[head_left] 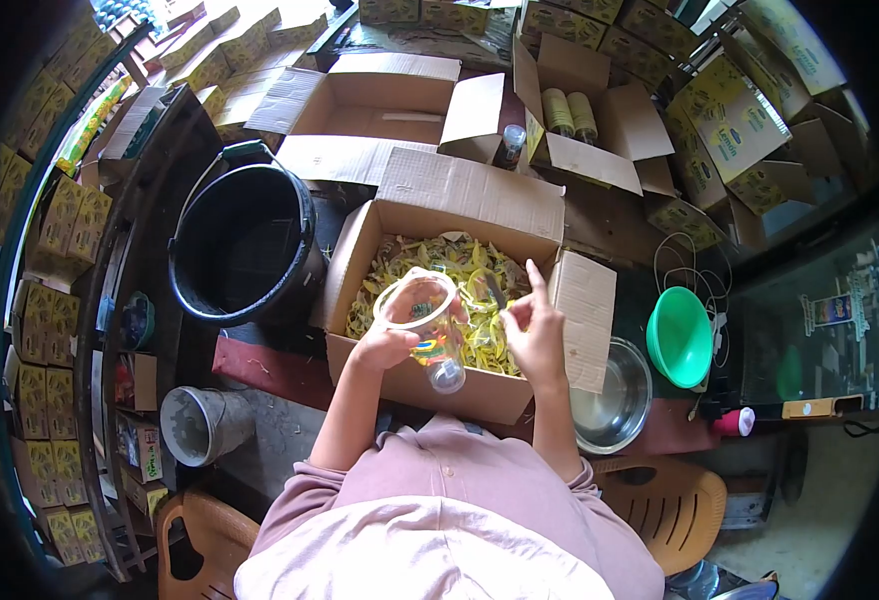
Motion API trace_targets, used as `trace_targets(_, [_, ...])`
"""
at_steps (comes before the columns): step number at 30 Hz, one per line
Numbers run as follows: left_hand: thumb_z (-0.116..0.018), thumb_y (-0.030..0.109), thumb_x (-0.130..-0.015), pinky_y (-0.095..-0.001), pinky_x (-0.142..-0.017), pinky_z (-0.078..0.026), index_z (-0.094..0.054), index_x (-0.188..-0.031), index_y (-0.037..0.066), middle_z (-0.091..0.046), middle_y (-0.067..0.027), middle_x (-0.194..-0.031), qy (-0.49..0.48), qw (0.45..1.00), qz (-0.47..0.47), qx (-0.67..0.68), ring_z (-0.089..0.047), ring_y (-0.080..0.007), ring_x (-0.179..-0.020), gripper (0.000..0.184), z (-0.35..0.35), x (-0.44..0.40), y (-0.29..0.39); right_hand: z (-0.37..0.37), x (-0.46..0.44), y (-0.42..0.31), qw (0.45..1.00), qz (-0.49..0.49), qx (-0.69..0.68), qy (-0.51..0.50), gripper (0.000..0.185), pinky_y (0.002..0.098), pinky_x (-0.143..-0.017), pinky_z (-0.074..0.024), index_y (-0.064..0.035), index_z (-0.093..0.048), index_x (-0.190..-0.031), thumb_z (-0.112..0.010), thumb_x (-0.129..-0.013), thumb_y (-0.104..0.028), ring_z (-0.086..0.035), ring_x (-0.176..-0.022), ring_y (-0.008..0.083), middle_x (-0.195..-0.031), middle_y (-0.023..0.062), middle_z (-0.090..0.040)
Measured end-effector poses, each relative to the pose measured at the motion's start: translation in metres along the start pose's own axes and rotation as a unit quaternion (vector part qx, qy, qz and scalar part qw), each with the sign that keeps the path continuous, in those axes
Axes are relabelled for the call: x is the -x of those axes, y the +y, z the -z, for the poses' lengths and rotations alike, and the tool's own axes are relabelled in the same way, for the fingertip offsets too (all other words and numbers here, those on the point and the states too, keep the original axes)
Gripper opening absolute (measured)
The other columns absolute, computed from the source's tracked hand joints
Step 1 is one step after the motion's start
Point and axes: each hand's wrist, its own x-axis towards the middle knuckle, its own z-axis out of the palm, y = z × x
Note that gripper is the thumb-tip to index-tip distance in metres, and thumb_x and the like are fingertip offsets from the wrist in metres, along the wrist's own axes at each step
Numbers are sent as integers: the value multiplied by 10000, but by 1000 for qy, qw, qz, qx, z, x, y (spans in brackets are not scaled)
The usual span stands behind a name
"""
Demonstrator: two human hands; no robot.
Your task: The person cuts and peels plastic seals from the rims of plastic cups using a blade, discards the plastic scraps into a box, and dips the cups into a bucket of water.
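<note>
My left hand (388, 346) is closed around a clear plastic jar (442, 338) with a pale rim and a coloured label. The jar is tilted, with its rim up to the left and its base towards me. Just right of it, my right hand (538, 338) grips a small knife (496, 291), blade pointing up and left, with one finger raised. Whether the blade touches the jar I cannot tell. Both hands are above an open cardboard box (472, 202) filled with yellow-green strips and scraps (485, 345).
Left of the box stands a black bucket (310, 240), with a smaller grey bucket (205, 425) nearer me. A steel bowl (632, 385) and green bowl (680, 335) are at right. Behind are another open carton (370, 105) and a box with two bottles (570, 115).
</note>
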Motion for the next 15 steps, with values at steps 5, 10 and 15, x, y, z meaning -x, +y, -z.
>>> trace_targets(5, [-675,125,-657,-354,-967,-339,-395,-1202,34,-452,-92,-1162,95,977,-63,-178,-438,-185,-1099,619,0,-7,-9,6,10,-42,974,149,-39,169,294,271,-551,-454,-45,-619,-969,-646,-684,24,-553,-551,142,-649,67,-559])
trace_targets(10, [-661,59,-672,-332,-971,-327,-353,-1233,39,-437,-88,-1162,91,975,-95,-181,-424,-180,-1100,640,-8,-8,-20,-9,14,-56,958,211,-46,187,208,235,-498,-418,-27,-627,-874,-661,-678,35,-522,-538,121,-618,58,-535])
trace_targets(15, [-694,39,-678,-326,-957,-336,-295,-1256,54,-433,-86,-1131,80,963,-87,-241,-416,-178,-1096,702,-24,-11,-10,-12,17,-56,953,218,-55,204,208,235,-502,-426,-21,-626,-864,-663,-669,42,-532,-542,127,-626,63,-541])
